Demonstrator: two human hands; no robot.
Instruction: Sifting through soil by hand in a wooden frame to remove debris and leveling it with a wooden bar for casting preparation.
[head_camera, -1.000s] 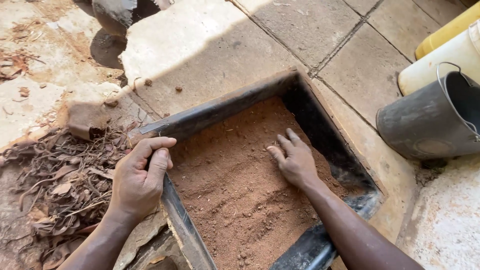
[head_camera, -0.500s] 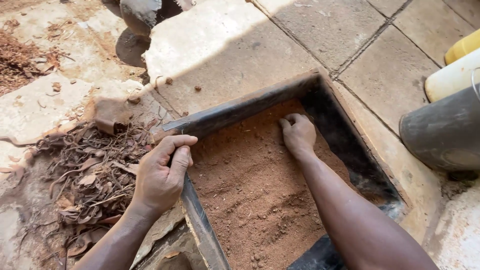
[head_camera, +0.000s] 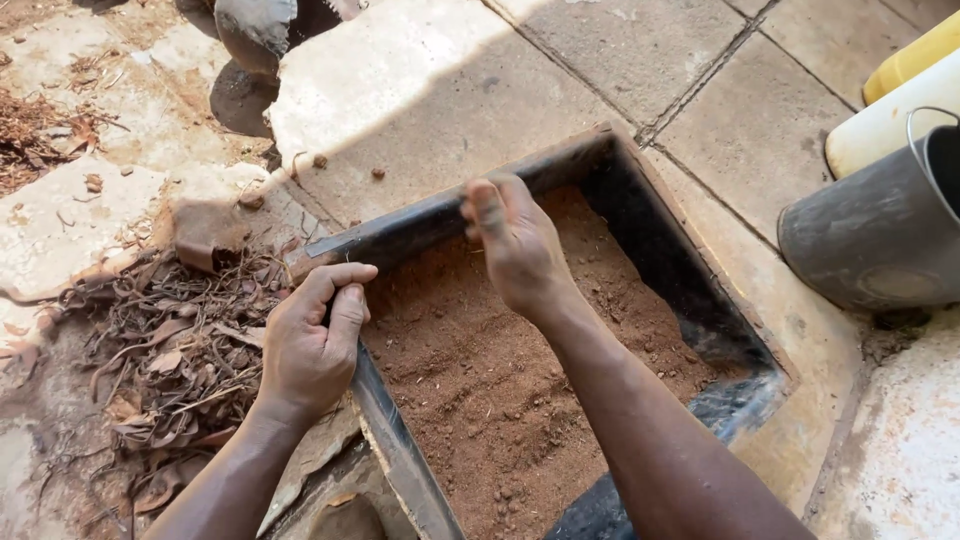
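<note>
Brown dry leaves and roots (head_camera: 150, 340) are lying in a heap at the far left, on broken paving. Just right of them the left hand (head_camera: 312, 335) is curling its fingers and thumb around the near left rim of a black square tray (head_camera: 690, 290), gripping that edge from outside. The tray is sitting tilted across the stone slabs, and reddish-brown soil (head_camera: 500, 390) is filling it almost to the rim. The right hand (head_camera: 515, 245) is reaching over the soil to the far left wall of the tray, fingers bent and pressing at the rim or the soil just under it; whether it is clutching anything is hard to tell, since its back is hiding the fingertips. The right forearm is stretching diagonally from the lower right corner, covering part of the soil. The tray's near corner is running off the bottom edge. At the far right a grey metal bucket (head_camera: 870, 240) is standing partly out of view, with a white container (head_camera: 880, 125) and a yellow container (head_camera: 915, 55) behind it.
</note>
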